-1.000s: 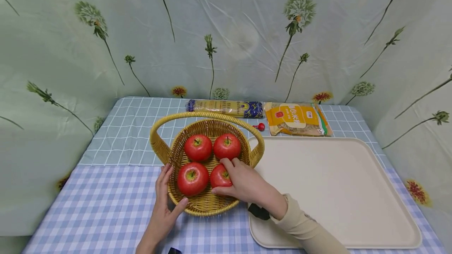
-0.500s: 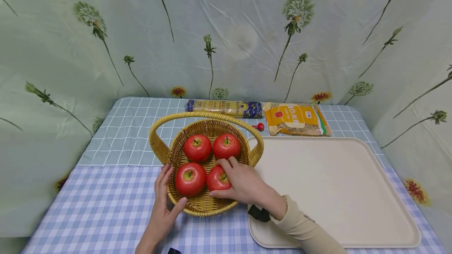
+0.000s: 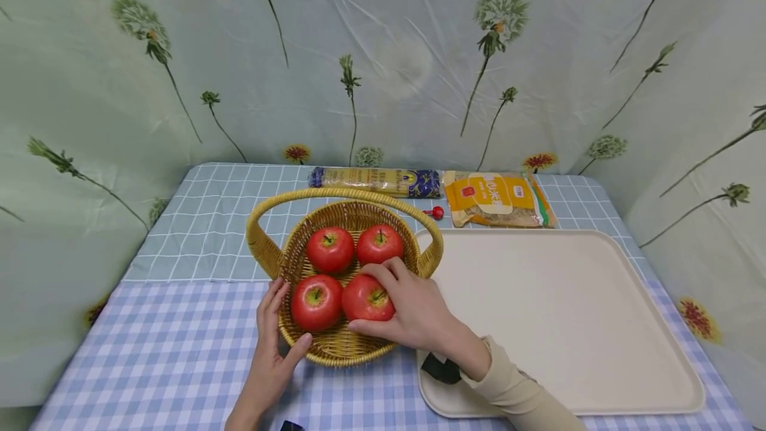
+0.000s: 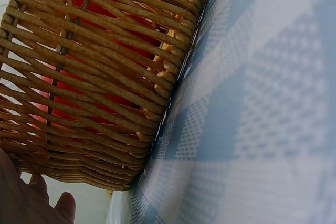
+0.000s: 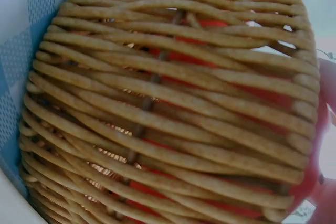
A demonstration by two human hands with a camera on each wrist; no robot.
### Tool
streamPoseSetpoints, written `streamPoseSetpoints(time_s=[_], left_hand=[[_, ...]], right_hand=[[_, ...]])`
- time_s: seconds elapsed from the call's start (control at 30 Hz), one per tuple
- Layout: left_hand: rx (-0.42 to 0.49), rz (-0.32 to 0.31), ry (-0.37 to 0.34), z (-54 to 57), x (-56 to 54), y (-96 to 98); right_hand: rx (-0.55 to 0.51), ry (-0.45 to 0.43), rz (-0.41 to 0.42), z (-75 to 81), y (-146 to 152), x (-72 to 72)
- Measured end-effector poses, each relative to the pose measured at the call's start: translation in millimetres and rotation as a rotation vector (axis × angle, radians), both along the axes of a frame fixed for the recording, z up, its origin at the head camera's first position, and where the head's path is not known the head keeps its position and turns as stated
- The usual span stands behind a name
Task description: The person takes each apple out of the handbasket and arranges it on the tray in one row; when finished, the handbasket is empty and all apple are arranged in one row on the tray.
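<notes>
A round wicker basket (image 3: 350, 354) with a tall arched handle holds several red apples. My right hand (image 3: 413, 304) reaches over its right side and grips the front right apple (image 3: 366, 299), thumb in front and fingers behind. That apple sits close beside the front left apple (image 3: 317, 302); the back left apple (image 3: 330, 249) and back right apple (image 3: 380, 243) lie behind. My left hand (image 3: 269, 351) rests against the basket's left front, its fingers along the outer wall and thumb at the rim. In both wrist views, red shows through the basket weave (image 4: 100, 72).
A large cream tray (image 3: 556, 318) lies right of the basket, under my right forearm. Along the back are a long noodle packet (image 3: 377, 181), a yellow food bag (image 3: 499, 199) and a small red item (image 3: 437, 213). Checked cloths (image 3: 161, 338) cover the table; a floral curtain (image 3: 383, 52) hangs behind.
My right hand has shifted slightly left with the front right apple, and more of that apple shows. The left hand stays at the basket. The whole head view has drifted a little.
</notes>
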State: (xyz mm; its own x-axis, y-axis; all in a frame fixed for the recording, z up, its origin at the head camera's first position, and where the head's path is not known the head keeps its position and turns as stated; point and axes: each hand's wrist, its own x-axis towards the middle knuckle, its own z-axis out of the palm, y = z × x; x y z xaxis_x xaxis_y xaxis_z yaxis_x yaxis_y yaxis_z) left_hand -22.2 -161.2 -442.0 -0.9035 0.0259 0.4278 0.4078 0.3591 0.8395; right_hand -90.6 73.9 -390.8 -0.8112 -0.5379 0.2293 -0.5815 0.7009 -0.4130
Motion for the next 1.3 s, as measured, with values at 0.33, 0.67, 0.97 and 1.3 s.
streamPoseSetpoints(time_s=[0.33,0.67,0.97,1.3], left_hand=[[0.001,-0.001,-0.007,-0.5,0.6,-0.2],[0.009,-0.006,-0.011,2.1,0.9,0.8],[0.007,0.005,-0.023,-2.2,0.1,-1.0],[0.003,0.01,-0.025,-1.8,0.2,-0.8]], right_hand=[[-0.183,0.019,-0.058,2.8,3.3,6.1],[-0.38,0.05,-0.014,6.6,10.1,12.6],[-0.513,0.022,0.051,12.8,20.5,19.7],[-0.608,0.009,0.122,11.9,35.2,26.7]])
